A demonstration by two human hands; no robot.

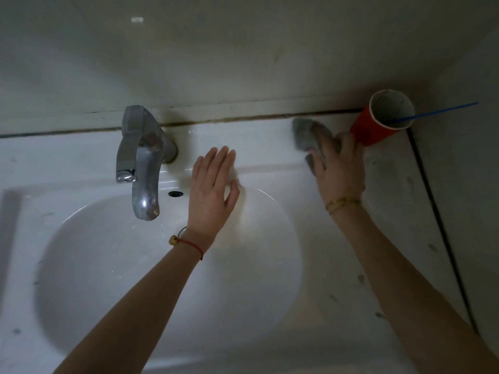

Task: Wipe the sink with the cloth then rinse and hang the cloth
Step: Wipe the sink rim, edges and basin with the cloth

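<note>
Right hand (pixel 339 168) gripping cloth (pixel 310 136), left hand (pixel 213 190) flat, fingers straight

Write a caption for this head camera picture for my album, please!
Right hand wipes the sink ledge with a grey cloth beside a red cup; left hand rests flat.

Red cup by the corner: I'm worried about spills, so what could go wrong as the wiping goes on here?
1. The right hand, pressing the grey cloth on the sink's back ledge, is right against the red cup; a further stroke could tip it.
2. The blue stick overhangs the cup's rim, so a knock could flick it out.
3. The left hand rests flat on the glossy rim and might slip.
</note>
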